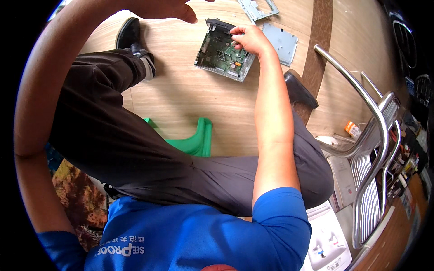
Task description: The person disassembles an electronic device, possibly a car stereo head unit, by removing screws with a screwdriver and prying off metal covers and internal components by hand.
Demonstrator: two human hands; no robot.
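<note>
On the floor between my feet lies an opened electronic unit (221, 56), boxy, with a metal case, a green circuit board facing up and a black front panel along its far side. My right hand (249, 39) is over the unit's far right part, its fingers bent together close to the black panel. Something small and pale shows at the fingertips, too small to name. Beyond the unit's far left, my left hand (178, 10) is raised and partly cut off by the upper edge. Its thumb and a finger stand apart, with nothing seen between them.
A flat grey metal plate (281, 44) lies right of the unit, with a metal frame (258, 9) behind it. Nearer are a green plastic stool (199, 140), a chrome-tubed chair (379, 122) at right, an orange-and-white container (352, 129) and a white plastic tray (329, 239).
</note>
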